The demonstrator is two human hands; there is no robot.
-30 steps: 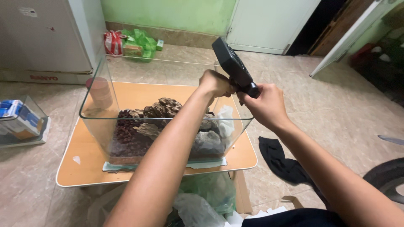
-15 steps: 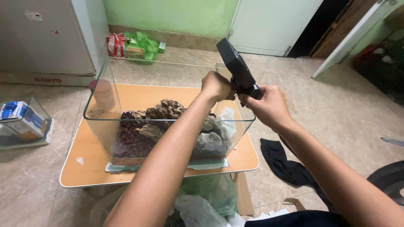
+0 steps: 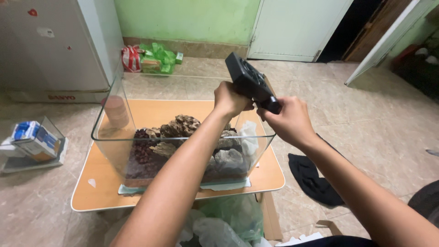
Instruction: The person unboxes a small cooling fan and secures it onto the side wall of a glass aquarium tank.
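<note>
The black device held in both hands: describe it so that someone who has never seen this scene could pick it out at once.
Start at the glass tank of rocks on the low wooden table. Above its right rear corner, the left hand and right hand grip a flat, rectangular black device, tilted up. It is the only black thing held in the air; the black cloth lies on the floor.

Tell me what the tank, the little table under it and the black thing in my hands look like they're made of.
Tank: clear glass, by its see-through walls and reflections, though acrylic is possible.
Table: likely laminated board with a smooth, matte orange-tan top and pale edge band.
Black device, held by the left hand and right hand: apparently matte moulded plastic with a vented face.
</note>
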